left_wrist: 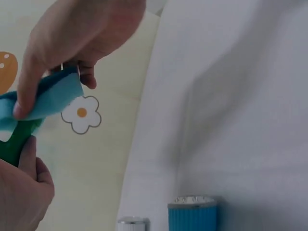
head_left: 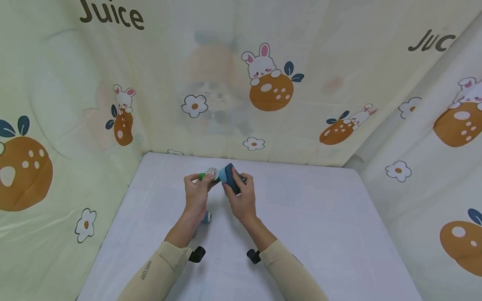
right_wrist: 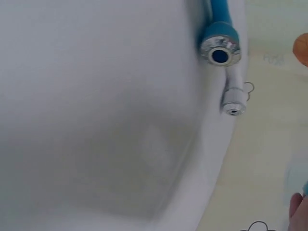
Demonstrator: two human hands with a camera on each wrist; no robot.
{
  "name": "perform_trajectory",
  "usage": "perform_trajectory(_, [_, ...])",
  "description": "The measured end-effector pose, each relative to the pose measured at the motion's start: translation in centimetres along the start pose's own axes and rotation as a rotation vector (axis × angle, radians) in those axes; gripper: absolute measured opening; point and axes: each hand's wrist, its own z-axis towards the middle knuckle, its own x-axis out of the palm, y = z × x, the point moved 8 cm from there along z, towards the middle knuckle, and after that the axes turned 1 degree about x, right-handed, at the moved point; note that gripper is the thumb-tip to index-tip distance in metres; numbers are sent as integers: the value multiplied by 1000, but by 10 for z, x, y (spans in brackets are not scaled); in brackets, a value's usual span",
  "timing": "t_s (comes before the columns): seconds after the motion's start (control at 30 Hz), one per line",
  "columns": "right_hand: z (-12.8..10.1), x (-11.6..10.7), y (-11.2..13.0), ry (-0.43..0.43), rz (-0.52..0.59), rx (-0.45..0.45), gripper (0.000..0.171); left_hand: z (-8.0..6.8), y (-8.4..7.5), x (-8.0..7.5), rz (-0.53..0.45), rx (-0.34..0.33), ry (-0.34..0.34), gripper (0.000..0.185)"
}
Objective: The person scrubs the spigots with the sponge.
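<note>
In the head view my left hand (head_left: 196,195) pinches a green-handled thing (head_left: 202,176) with a clear, faceted round head (head_left: 213,171); its exact kind I cannot tell. My right hand (head_left: 242,197) grips a two-tone blue sponge (head_left: 228,174), light on one face and dark on the other. The sponge's light face is right at the green thing, on its right. From the left wrist, the sponge (left_wrist: 55,98) lies over the green handle (left_wrist: 17,142), between the fingers of both hands. Both things are held up above the table.
A blue ribbed cylinder (left_wrist: 192,219) with a silvery end lies on the white-covered table (head_left: 320,234) near my left wrist. Beside it is a slimmer white one (right_wrist: 234,100). Printed curtains (head_left: 158,62) hang around the table's back and sides.
</note>
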Motion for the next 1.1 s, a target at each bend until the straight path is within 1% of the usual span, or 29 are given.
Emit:
perform_trajectory(0.13, [3,4,-10,79,146,211,57,-1,-4,0,31,50,53,67])
perform_trajectory(0.2, [4,6,-15,108,188,305,56,-1,-5,0,36,68,78,68])
perform_trajectory(0.27, [3,7,-20,130,215,379,56,-1,-7,1,34,84,106,67])
perform_trajectory(0.37, [2,8,-27,154,253,455,55,-2,-9,3,6,110,157,66])
perform_trajectory(0.47, [2,8,-29,200,300,520,58,-4,-12,6,-42,147,224,67])
perform_trajectory(0.53, [2,9,-31,244,330,562,59,-4,-14,7,-57,165,266,67])
perform_trajectory(0.63, [1,11,-34,313,363,615,59,-5,-15,7,-50,176,323,67])
perform_trajectory(0.7, [-1,12,-37,371,371,646,58,-6,-16,8,-33,179,357,63])
perform_trajectory(0.77, [-4,14,-41,411,378,666,59,-8,-18,12,11,195,397,59])
perform_trajectory(0.8, [-5,14,-43,415,384,674,60,-9,-19,14,36,207,416,58])
perform_trajectory(0.87, [-4,12,-45,387,388,672,62,-10,-23,19,83,241,442,55])
perform_trajectory(0.93, [-1,5,-45,301,402,644,61,-9,-25,20,153,272,438,55])
perform_trajectory(1.0, [5,-4,-40,203,413,580,58,-6,-25,18,222,280,408,54])
perform_trajectory(1.07, [10,-13,-30,127,420,482,52,-3,-22,13,321,280,368,54])
perform_trajectory(1.1, [12,-16,-24,103,422,421,50,-2,-20,10,377,277,347,54])
